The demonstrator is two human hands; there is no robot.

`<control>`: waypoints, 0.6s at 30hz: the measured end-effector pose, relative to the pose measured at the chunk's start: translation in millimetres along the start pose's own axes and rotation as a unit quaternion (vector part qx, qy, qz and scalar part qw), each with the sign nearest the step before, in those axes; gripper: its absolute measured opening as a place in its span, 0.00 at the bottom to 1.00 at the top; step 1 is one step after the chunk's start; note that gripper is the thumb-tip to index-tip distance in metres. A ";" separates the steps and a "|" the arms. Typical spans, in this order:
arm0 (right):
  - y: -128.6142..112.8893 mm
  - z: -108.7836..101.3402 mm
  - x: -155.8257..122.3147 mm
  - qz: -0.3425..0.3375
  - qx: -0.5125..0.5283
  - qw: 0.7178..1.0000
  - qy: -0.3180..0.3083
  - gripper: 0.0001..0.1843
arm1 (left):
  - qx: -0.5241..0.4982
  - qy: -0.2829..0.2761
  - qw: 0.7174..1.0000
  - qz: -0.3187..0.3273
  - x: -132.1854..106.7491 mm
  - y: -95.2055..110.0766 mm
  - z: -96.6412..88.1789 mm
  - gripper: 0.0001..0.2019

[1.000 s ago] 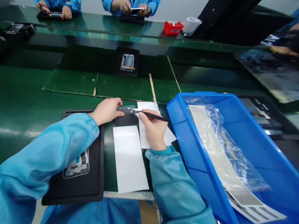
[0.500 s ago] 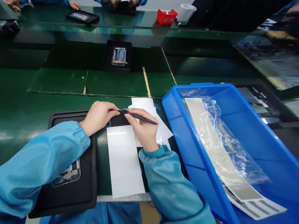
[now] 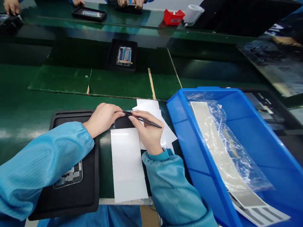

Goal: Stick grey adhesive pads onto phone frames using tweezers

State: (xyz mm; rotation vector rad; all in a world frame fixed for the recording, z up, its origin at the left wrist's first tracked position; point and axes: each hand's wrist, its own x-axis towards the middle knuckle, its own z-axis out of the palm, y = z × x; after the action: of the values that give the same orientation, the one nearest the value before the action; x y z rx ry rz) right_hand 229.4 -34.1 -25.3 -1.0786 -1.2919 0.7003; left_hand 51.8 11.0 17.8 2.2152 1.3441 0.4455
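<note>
My right hand [image 3: 150, 132] holds black tweezers [image 3: 150, 122] like a pen, their tips pointing left. Its fingertips almost meet those of my left hand [image 3: 102, 118], which is closed in a pinch at the tweezer tips. What the left fingers hold is too small to make out. Below the hands a dark flat piece [image 3: 123, 123] shows on the bench. A white sheet [image 3: 128, 166] lies in front, with more white sheets [image 3: 167, 130] behind my right hand. Under my left forearm is a black tray [image 3: 84, 199] with an opened phone body [image 3: 70, 177], partly covered by the sleeve.
At right stands a blue bin [image 3: 198, 145] with long adhesive-like strips [image 3: 214, 150] and clear plastic wrap [image 3: 242, 159]. Another black tray with a phone body [image 3: 124, 55] sits ahead. Across the bench, two people in blue work near a red box [image 3: 173, 18] and a white cup [image 3: 194, 14].
The view has shifted slightly, while both my hands keep nearly the same pose. Across the bench, the far-left person's hand has come down onto a black tray.
</note>
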 end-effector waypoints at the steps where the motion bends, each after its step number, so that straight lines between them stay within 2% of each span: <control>1: 0.5 0.1 0.1 -0.001 -0.002 1.000 0.003 0.07 | 0.003 -0.002 1.000 -0.001 -0.1 0.2 -0.3 0.12; 4: 0.5 0.9 0.4 0.009 -0.005 1.000 0.016 0.06 | 0.014 -0.006 1.000 -0.005 -0.1 0.3 -0.9 0.12; 10: -1.6 2.1 3.2 0.083 0.014 0.995 0.044 0.07 | 0.059 -0.009 0.998 0.006 3.7 0.4 2.7 0.12; 12: 0.8 1.0 4.4 0.102 0.028 0.993 0.046 0.09 | 0.078 -0.004 0.997 0.009 3.5 2.1 -2.3 0.11; 15: 2.4 -1.3 4.0 0.140 0.066 0.987 0.030 0.10 | 0.129 0.013 0.991 0.020 -9.2 0.8 -27.2 0.12; 18: -8.1 1.8 0.8 0.189 0.104 0.976 0.002 0.10 | 0.201 0.038 0.978 0.035 -44.2 -11.7 -66.5 0.13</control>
State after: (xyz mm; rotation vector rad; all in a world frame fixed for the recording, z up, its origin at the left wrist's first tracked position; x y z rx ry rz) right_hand 226.6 -36.1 -17.7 -1.1629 -0.9907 1.0934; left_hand -11.3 -7.2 64.8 2.6005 1.5085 0.3066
